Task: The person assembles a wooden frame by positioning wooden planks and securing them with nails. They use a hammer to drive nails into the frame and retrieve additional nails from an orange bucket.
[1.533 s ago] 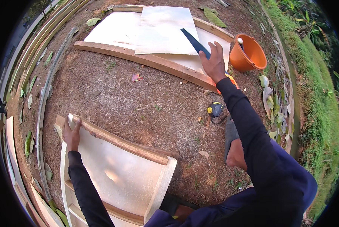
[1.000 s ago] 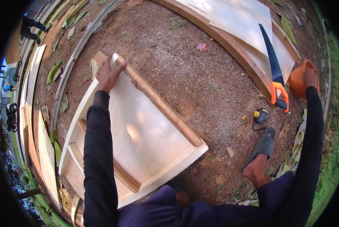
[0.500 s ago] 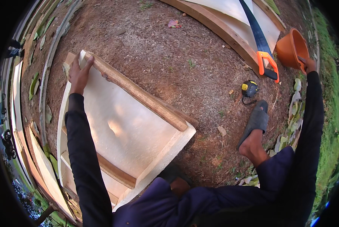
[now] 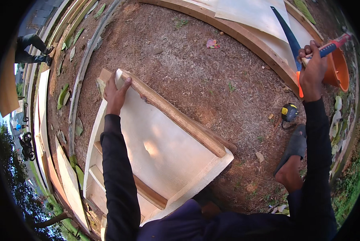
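My left hand (image 4: 115, 95) grips the far corner of a wooden frame (image 4: 180, 114) with a whitish panel (image 4: 160, 136), the thumb lying along its top batten. The frame leans in front of me. My right hand (image 4: 313, 74) is closed round a hammer (image 4: 328, 49) with a blue and red handle; its far end is blurred. An orange bucket (image 4: 338, 72) stands just behind that hand. Beside it lies a handsaw (image 4: 287, 34), whose orange handle is mostly hidden by my right hand. A black and yellow tape measure (image 4: 289, 112) rests on the soil near my sandalled foot (image 4: 292, 160).
A second curved frame (image 4: 236, 30) with pale sheets (image 4: 256, 20) lies at the far right. Long planks (image 4: 69, 180) and a narrow rail (image 4: 78, 76) run along the left. Leaves (image 4: 335, 120) line the right edge. A person's legs (image 4: 34, 48) show at the far left.
My right hand has drawn away from the bucket, now raising the hammer over the saw handle. My left hand keeps its hold on the frame. The whole view has shifted.
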`<state>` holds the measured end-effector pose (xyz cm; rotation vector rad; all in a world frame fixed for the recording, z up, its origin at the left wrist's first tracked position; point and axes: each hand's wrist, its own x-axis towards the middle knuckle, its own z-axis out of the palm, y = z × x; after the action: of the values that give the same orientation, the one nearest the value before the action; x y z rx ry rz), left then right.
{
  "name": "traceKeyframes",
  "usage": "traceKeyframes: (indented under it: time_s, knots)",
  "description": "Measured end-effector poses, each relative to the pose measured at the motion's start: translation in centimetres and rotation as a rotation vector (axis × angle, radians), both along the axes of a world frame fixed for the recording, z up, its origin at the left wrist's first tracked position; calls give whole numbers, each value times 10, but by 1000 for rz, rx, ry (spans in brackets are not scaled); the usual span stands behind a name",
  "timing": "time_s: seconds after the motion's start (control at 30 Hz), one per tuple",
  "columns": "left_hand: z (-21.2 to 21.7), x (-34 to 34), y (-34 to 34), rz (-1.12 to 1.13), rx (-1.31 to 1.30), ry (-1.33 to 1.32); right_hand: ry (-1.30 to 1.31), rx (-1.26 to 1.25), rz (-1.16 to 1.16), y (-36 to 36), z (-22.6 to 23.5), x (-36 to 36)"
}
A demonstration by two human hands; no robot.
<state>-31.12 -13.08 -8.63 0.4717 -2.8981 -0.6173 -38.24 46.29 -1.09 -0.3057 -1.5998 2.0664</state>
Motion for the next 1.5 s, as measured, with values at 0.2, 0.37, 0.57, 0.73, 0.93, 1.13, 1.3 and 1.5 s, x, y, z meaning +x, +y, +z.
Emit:
traceKeyframes:
  time_s: [0.2, 0.37, 0.57, 0.73, 0.93, 1.13, 1.3, 1.5]
  knots:
    - [4, -1, 16, 11, 103, 3, -525, 572, 749, -121, -41, 13]
    - [2, -3, 12, 8, 112, 38, -646, 173, 1086, -207, -76, 50]
    - [3, -1, 12, 10, 81, 29, -732, -293, 1097, -262, -84, 69]
    - [2, 1, 12, 4, 58, 34, -747, -128, 1233, -268, -96, 68]
    - [-1, 0, 8, -8, 54, 72, -718, -69, 1204, -271, -95, 70]
    - [0, 1, 12, 26, 7, 44, -753, -14, 1206, -266, -81, 71]
    - [3, 0, 15, 27, 60, 34, -717, -31, 1184, -260, -76, 75]
    - [0, -2, -6, 8, -6, 37, -440, 170, 1071, -226, -63, 89]
